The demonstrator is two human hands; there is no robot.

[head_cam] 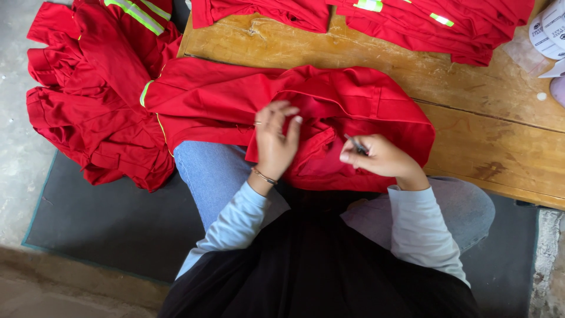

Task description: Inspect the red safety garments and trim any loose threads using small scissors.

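A red work garment (223, 97) with a yellow reflective stripe lies across the near edge of a wooden table (471, 112) and over my lap. My left hand (274, 138) pinches a fold of its red cloth near the middle. My right hand (379, 158) is closed on a small dark metal tool (356, 143), thin like thread snips, whose tip rests against the cloth. Both hands sit close together over the bunched part of the garment.
A heap of like red garments (94, 88) lies on the floor mat (112, 224) to my left. More red garments (412, 20) lie at the table's far edge. White paper rolls (547, 29) stand at the far right corner.
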